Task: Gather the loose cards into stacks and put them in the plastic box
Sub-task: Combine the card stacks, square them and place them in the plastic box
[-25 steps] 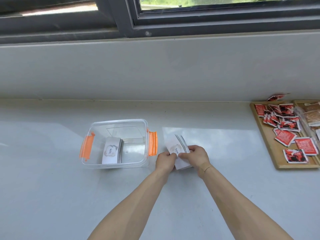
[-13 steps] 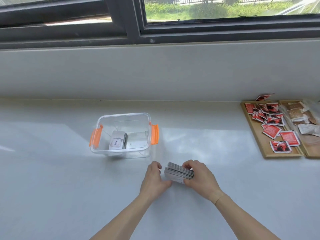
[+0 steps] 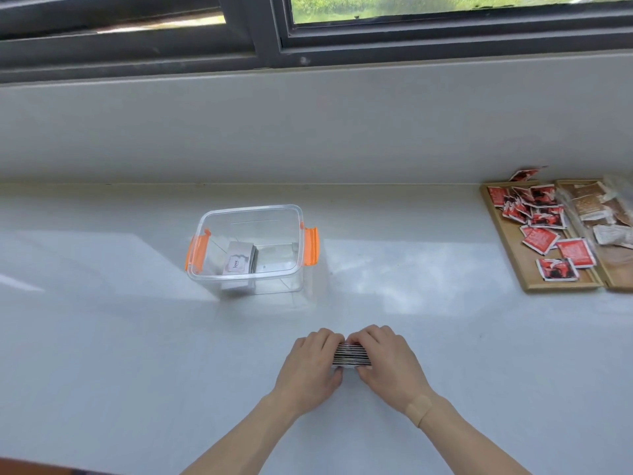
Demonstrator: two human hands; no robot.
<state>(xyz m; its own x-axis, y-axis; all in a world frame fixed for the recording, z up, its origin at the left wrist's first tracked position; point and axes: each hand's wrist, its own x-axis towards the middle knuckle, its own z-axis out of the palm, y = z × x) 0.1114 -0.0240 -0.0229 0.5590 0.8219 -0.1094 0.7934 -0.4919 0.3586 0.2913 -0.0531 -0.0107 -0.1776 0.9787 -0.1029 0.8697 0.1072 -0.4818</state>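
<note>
White surface (image 3: 102, 354) lies bare and wide left of the hands, ending at the wall behind. One wooden tray (image 3: 524, 269) of red packets (image 3: 539, 240) sits well apart at right. One clear box (image 3: 250, 248), two orange latches, holds one stack (image 3: 238, 262). Nothing stands between box and hands. Left hand (image 3: 311, 366) and right hand (image 3: 387, 363) clasp a second stack (image 3: 351, 354) on the surface.

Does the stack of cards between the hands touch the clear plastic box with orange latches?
Apart. The head view shows bare white counter between the stack of cards and the clear plastic box.
</note>
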